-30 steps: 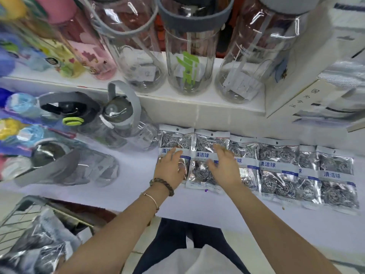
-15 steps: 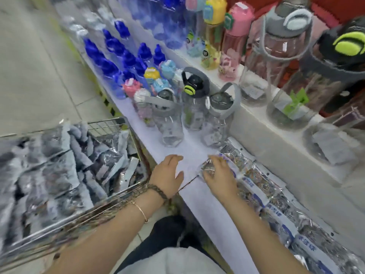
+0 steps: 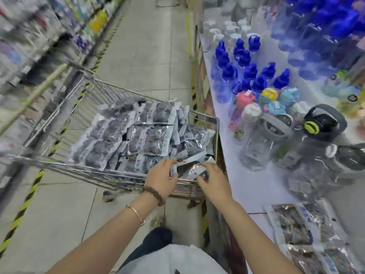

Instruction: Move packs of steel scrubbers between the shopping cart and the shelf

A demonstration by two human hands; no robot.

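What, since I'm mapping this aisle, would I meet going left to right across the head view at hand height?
Yellow-and-black striped floor tape → silver wire shopping cart → left hand → shiny plastic pack of steel scrubbers → right hand → white shelf → large clear bottle with grey lid.

Light: bright, even, source unseen; shadows faint on the floor. Glare: white sheen on scrubber packs in the shopping cart. Blur: motion smear heaviest over left aisle shelving and blue-capped bottles. Edges: wide-angle bowing.

No legible text — all blurred
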